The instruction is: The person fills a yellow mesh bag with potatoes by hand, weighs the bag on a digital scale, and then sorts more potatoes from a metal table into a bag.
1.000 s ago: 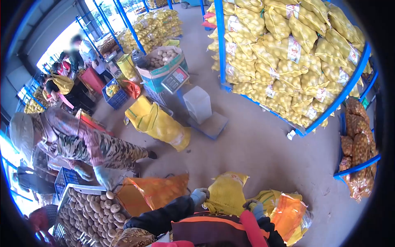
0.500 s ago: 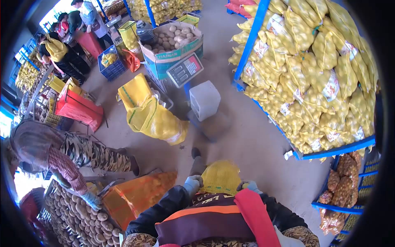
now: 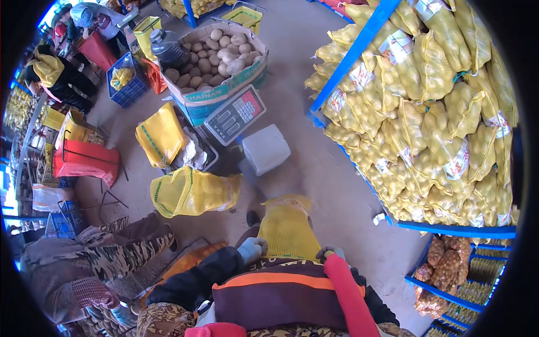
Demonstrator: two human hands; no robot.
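Stretched in front of my body is a yellow mesh sack (image 3: 289, 227), its far end near the weighing scale. My left hand (image 3: 252, 249), in a light blue and grey glove, is closed on the sack's near left corner. On the near right corner, my gloved right hand (image 3: 332, 254) is closed too. Whether the sack holds anything is hard to make out. Just beyond its far left side lies another yellow mesh sack (image 3: 196, 191) with contents inside. A whitish block-shaped container (image 3: 266, 149) sits at the digital scale, below its display panel (image 3: 234, 115).
A carton (image 3: 224, 92) of potatoes stands behind the scale. Filled yellow sacks (image 3: 426, 118) are piled on a blue rack at right. At lower left, a co-worker (image 3: 73, 275) bends over potatoes. Folded yellow sacks (image 3: 160, 135) and a red bag (image 3: 87, 163) are on the left.
The sack in my hands now extends farther forward, and more of it shows. My view has shifted, so the co-worker appears lower at left. Both hands keep their hold.
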